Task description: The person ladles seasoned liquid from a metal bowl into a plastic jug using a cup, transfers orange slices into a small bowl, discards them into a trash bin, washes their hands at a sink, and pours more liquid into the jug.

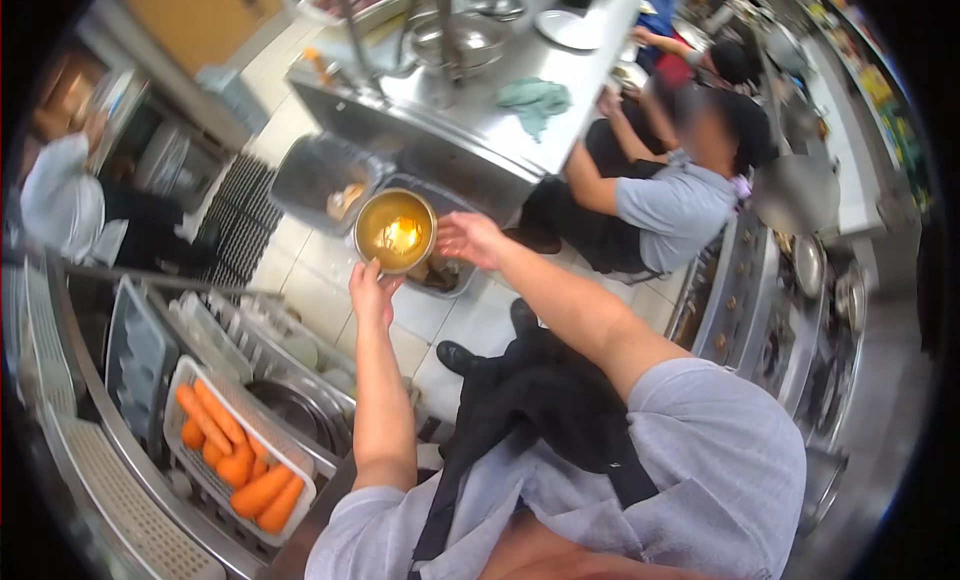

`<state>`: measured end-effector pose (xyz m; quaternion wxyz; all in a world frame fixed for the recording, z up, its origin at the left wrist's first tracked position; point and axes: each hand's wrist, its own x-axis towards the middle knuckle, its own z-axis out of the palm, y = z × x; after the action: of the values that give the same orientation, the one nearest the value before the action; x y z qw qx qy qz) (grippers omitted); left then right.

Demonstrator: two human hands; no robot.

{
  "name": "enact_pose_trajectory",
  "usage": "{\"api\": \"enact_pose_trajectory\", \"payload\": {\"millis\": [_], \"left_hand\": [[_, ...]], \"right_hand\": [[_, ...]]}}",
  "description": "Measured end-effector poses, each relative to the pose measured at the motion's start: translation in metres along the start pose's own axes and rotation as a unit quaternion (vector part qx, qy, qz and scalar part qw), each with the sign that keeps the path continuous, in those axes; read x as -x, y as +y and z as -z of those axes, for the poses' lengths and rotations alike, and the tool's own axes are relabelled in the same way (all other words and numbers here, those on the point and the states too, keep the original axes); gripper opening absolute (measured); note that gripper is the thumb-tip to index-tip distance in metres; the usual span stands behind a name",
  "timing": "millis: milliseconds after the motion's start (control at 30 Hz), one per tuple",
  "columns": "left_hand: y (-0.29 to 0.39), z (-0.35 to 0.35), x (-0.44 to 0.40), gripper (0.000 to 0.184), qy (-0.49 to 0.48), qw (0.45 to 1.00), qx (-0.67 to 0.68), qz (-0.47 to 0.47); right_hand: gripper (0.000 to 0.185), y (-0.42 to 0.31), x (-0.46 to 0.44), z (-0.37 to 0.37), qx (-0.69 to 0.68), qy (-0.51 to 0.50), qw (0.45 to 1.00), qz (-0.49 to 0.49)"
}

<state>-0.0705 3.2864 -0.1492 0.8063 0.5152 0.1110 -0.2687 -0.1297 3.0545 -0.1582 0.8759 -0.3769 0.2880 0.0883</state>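
A round metal bowl (385,205) with a shiny yellowish inside is held out in front of me, over the bins on the floor. My left hand (372,292) grips its near edge, thumb over the rim and the other fingers mostly hidden beneath. Close against the right side of the bowl is my right hand (473,240), fingers apart and stretched toward the rim; whether the fingertips touch it I cannot tell. Under and behind the bowl stand a grey plastic bin (305,185) with pale scraps in it and a second bin (460,280) holding dark scraps, partly hidden.
Carrots (235,465) fill a white basket (180,380) at lower left. Ahead, a steel table (480,130) carries metal bowls, a plate and a green cloth (535,102). A co-worker (670,200) sits or crouches at right, another person (70,200) stands left. Stoves (745,310) line the right.
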Motion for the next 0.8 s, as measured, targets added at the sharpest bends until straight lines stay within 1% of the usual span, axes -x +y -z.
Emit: {"api": "enact_pose_trajectory", "payload": {"millis": [67, 133, 167, 200, 267, 333, 367, 400, 467, 500, 567, 600, 667, 700, 733, 767, 800], "left_hand": [[0.007, -0.03, 0.029, 0.009, -0.064, 0.997, -0.03, 0.014], [0.008, -0.067, 0.056, 0.007, -0.113, 0.993, -0.045, 0.007], [0.009, -0.088, 0.075, 0.006, -0.142, 0.988, -0.051, 0.003], [0.007, -0.112, 0.093, 0.008, -0.173, 0.983, -0.067, 0.001], [-0.002, -0.151, 0.118, 0.006, -0.238, 0.966, -0.095, 0.012], [-0.012, -0.204, 0.158, 0.007, -0.314, 0.943, -0.099, 0.038], [-0.015, -0.238, 0.186, 0.01, -0.325, 0.938, -0.112, 0.047], [-0.025, -0.262, 0.206, 0.009, -0.361, 0.925, -0.104, 0.062], [-0.065, -0.306, 0.234, 0.008, -0.441, 0.89, -0.069, 0.093], [-0.09, -0.329, 0.248, 0.008, -0.451, 0.885, -0.071, 0.096], [-0.139, -0.377, 0.281, 0.009, -0.484, 0.862, -0.026, 0.153], [-0.162, -0.4, 0.3, 0.011, -0.483, 0.858, -0.028, 0.171], [-0.215, -0.44, 0.33, 0.011, -0.491, 0.845, -0.015, 0.212], [-0.239, -0.458, 0.34, 0.011, -0.494, 0.84, -0.026, 0.223], [-0.262, -0.478, 0.349, 0.01, -0.529, 0.815, -0.008, 0.238], [-0.28, -0.496, 0.365, 0.009, -0.56, 0.788, 0.012, 0.256], [-0.298, -0.512, 0.384, 0.009, -0.561, 0.782, 0.008, 0.271]], "right_hand": [[0.034, 0.0, 0.029, 0.003, -0.085, 0.006, 0.996, -0.009], [0.037, 0.004, 0.061, 0.017, -0.161, -0.017, 0.987, 0.011], [0.041, -0.002, 0.093, 0.011, -0.199, -0.019, 0.98, 0.026], [0.044, -0.003, 0.116, 0.021, -0.233, -0.069, 0.969, 0.036], [0.047, -0.02, 0.183, 0.026, -0.238, -0.131, 0.956, 0.111], [0.049, -0.023, 0.233, 0.057, -0.268, -0.145, 0.939, 0.159], [0.051, -0.032, 0.27, 0.068, -0.295, -0.154, 0.926, 0.178], [0.052, -0.026, 0.282, 0.097, -0.285, -0.127, 0.928, 0.205], [0.052, -0.028, 0.333, 0.14, -0.303, -0.129, 0.905, 0.269], [0.052, -0.028, 0.362, 0.163, -0.304, -0.125, 0.902, 0.279], [0.052, -0.031, 0.425, 0.206, -0.343, -0.121, 0.863, 0.351], [0.052, -0.027, 0.449, 0.231, -0.351, -0.117, 0.858, 0.356], [0.052, -0.023, 0.494, 0.281, -0.286, 0.019, 0.853, 0.435], [0.049, -0.021, 0.518, 0.304, -0.297, -0.008, 0.835, 0.463], [0.049, -0.018, 0.533, 0.325, -0.307, 0.003, 0.828, 0.468], [0.048, -0.013, 0.549, 0.343, -0.349, 0.062, 0.807, 0.471], [0.046, -0.008, 0.564, 0.36, -0.388, 0.12, 0.783, 0.472]]}}
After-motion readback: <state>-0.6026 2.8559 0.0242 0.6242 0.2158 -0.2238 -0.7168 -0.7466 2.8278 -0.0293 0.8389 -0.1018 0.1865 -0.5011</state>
